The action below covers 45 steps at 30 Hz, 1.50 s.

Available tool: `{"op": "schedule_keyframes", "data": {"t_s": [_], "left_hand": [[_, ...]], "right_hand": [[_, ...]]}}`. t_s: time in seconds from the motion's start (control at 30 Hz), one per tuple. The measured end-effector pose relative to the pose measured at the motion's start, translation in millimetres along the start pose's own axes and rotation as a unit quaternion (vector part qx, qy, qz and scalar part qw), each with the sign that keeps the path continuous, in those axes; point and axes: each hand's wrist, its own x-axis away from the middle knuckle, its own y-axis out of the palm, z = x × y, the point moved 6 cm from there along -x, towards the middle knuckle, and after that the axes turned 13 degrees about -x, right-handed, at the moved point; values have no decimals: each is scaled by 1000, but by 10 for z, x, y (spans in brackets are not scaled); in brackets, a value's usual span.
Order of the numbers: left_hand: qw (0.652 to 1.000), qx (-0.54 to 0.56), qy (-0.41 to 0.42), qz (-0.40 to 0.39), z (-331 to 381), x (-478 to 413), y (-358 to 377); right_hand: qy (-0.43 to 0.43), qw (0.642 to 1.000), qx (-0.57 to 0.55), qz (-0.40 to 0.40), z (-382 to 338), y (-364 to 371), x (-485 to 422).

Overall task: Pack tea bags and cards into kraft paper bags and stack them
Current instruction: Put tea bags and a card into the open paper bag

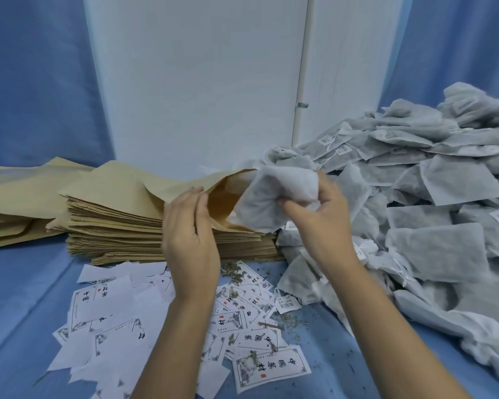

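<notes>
Right hand (320, 208) clenched on a crumpled tea bag (277, 194), poised at the mouth of the top kraft paper bag (185, 185) on the stack (113, 231); left hand (190, 226) pinching that bag's upper lip to keep it gaping. Bunched this wide, likely to catch the lip and buckle or tear the paper. Could also shed leaf, judging by crumbs (288, 321) strewn on the surface (26, 283) in front of the stack among the cards (254, 367). Easy to lose the pinch and let the mouth fall shut. Worth watching the heap of tea bags (429, 197) right of the stack, close enough to slump against it. Cannot tell whether a card sits inside.
</notes>
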Motion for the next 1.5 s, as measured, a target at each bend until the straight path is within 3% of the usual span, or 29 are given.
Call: {"op": "schedule_keyframes", "data": {"t_s": [0.1,0.23,0.3,0.5,0.67,0.73,0.87,0.93,1.03,1.2,1.4,1.5], "left_hand": [[1000,0,12,-9,17,11,13],[1000,0,8,-7,6,6,20],[1000,3,6,-7,2,5,28],[1000,4,6,-10,-19,24,37],[1000,6,16,-23,-10,48,72],[999,7,14,-29,10,73,95],[999,11,3,-38,27,91,122],[999,12,3,-47,41,107,132],[998,24,-29,-45,27,111,126],[994,39,-93,-39,-23,100,104],[995,47,-76,-55,66,133,130],[994,53,-79,-51,63,148,145]], "right_hand": [[-92,993,67,-16,-166,80,46],[-130,985,114,-14,-282,117,48],[-130,979,154,-8,-285,104,49],[-152,984,84,-43,-400,160,86],[-67,971,211,-88,-208,243,70],[-63,972,221,-50,-191,197,78],[-164,978,118,39,-386,126,129],[-188,976,98,45,-402,135,156],[-161,979,124,4,-296,200,168],[-22,965,231,-124,23,290,151],[-7,950,260,-173,-7,397,96],[3,909,346,-232,53,588,-58]]}}
